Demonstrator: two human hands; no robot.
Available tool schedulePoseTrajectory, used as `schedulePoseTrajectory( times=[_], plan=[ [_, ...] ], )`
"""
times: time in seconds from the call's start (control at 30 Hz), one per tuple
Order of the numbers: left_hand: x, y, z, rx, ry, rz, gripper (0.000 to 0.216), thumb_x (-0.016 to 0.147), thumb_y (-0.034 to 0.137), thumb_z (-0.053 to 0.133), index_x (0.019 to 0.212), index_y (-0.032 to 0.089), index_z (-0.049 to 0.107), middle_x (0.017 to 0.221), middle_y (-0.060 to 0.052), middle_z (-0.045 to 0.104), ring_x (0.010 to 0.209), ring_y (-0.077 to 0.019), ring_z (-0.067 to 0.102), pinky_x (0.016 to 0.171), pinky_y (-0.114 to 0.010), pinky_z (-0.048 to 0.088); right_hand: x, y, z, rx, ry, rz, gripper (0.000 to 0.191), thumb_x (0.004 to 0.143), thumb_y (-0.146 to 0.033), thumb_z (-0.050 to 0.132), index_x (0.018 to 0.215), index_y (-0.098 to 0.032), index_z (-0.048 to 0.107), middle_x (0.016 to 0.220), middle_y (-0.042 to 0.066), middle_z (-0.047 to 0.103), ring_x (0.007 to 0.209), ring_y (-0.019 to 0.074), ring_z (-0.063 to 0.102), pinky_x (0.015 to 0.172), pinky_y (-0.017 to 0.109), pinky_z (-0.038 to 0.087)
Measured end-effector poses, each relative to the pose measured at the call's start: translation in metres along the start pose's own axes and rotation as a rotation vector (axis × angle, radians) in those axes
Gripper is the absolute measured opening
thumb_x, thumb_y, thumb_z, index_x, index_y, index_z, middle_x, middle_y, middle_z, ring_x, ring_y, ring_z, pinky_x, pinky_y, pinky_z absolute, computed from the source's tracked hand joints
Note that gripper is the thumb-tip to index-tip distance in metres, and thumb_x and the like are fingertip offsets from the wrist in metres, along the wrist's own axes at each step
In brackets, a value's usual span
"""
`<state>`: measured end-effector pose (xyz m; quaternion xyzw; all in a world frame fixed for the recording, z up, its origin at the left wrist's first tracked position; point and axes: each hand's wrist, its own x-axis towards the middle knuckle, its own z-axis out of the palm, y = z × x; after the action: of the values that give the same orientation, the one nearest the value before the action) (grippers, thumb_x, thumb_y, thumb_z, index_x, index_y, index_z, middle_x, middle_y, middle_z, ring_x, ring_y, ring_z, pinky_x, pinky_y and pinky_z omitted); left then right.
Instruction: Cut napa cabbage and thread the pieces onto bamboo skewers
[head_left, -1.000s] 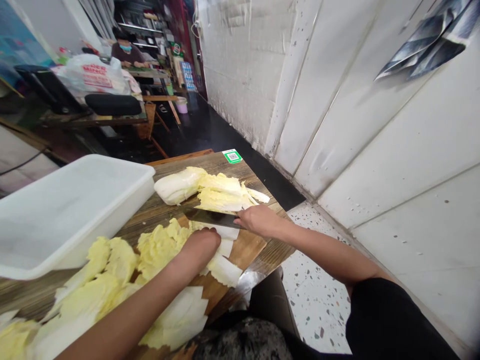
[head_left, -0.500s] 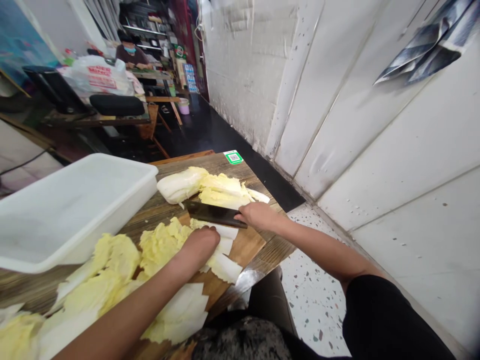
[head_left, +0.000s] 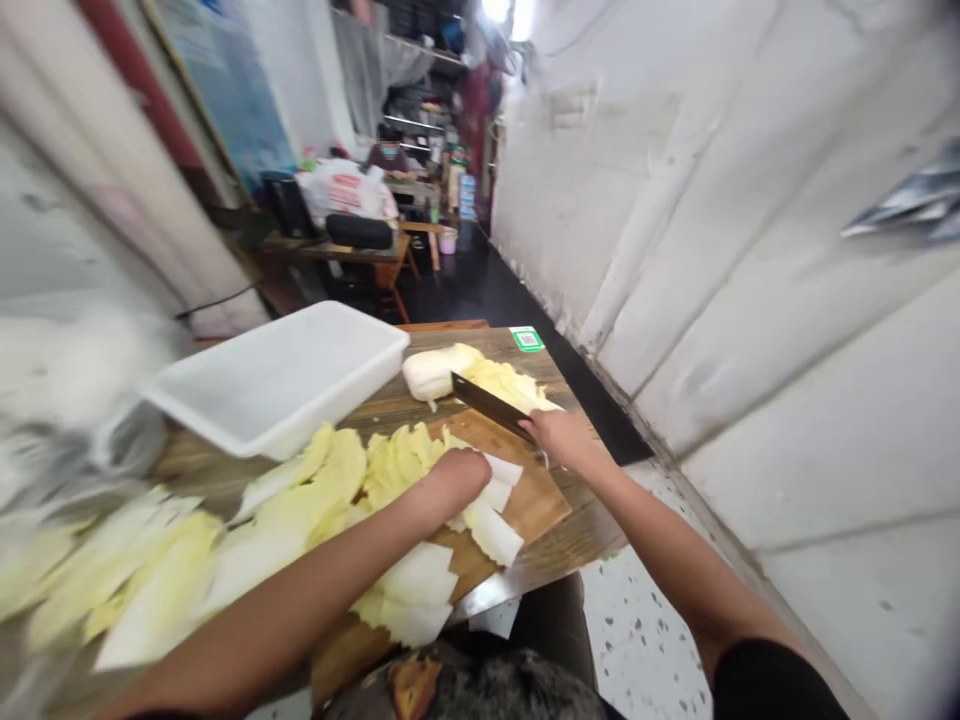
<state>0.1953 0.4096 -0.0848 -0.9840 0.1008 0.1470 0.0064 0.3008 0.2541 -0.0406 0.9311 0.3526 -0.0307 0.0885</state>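
Observation:
My right hand (head_left: 559,437) is closed round the handle of a dark cleaver (head_left: 489,402), whose blade is raised and tilted above the wooden cutting board (head_left: 536,500). My left hand (head_left: 454,478) is curled, knuckles forward, pressing down on pale yellow cabbage leaves (head_left: 390,465) on the board. Cut white stem pieces (head_left: 495,530) lie just right of that hand. A half cabbage (head_left: 439,368) rests beyond the blade at the far end of the table.
A white plastic tub (head_left: 285,375) stands on the wooden table (head_left: 570,545) to the left. More cabbage leaves (head_left: 135,580) spread across the near left, blurred. A green sticker (head_left: 527,339) marks the table's far corner. A white wall runs along the right; a person sits far back.
The cleaver has lifted off the board and its blade now tilts upward. The camera has swung up and left, blurring the left side. My left hand stays on the leaves.

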Motion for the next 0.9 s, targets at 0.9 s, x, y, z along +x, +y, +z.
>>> schedulePoseTrajectory(
  times=[0.9],
  plan=[
    [-0.161,-0.046,0.024,-0.085,0.585,-0.326,0.050,0.091,0.014,0.042,0.141,0.013,0.046,0.144,-0.019,0.052,0.135,-0.0303,0.045,0.112,-0.050,0.037,-0.040,0.007,0.044,-0.100,0.147,0.129,0.036,0.104,-0.041,0.039,0.094,-0.017,0.064,0.076,0.012,0.073,0.068,0.0226,0.071,0.050,0.027,0.026]
  ],
)
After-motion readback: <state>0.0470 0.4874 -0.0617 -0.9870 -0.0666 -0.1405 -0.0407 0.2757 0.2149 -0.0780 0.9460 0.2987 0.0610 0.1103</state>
